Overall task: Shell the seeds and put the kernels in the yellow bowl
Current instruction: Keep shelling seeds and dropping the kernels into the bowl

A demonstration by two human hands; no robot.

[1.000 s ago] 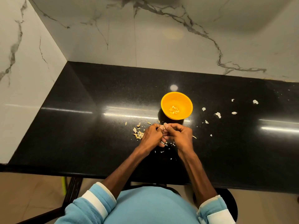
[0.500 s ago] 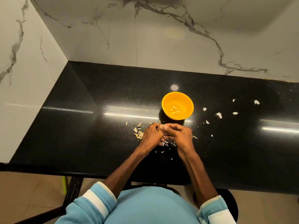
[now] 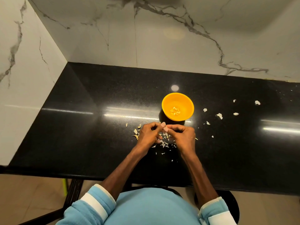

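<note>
Shell scraps (image 3: pixel 136 134) litter the desk (image 3: pixel 90 98) at the left. The left hand (image 3: pixel 148 134) pinches a barely visible seed (image 3: pixel 165 127) against the right hand (image 3: pixel 183 135), fingers of both curled round it. Pry gently along the seam, keeping the work close to the yellow bowl (image 3: pixel 167 99) just beyond, so the kernel drops cleanly among the kernels (image 3: pixel 175 111).

Left grip (image 3: pixel 148 135), right grip (image 3: pixel 183 137): curled, touching

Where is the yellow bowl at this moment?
In the head view the yellow bowl stands on the black counter, slightly right of centre, just beyond the left hand and the right hand, which pinch a seed between them.
</note>
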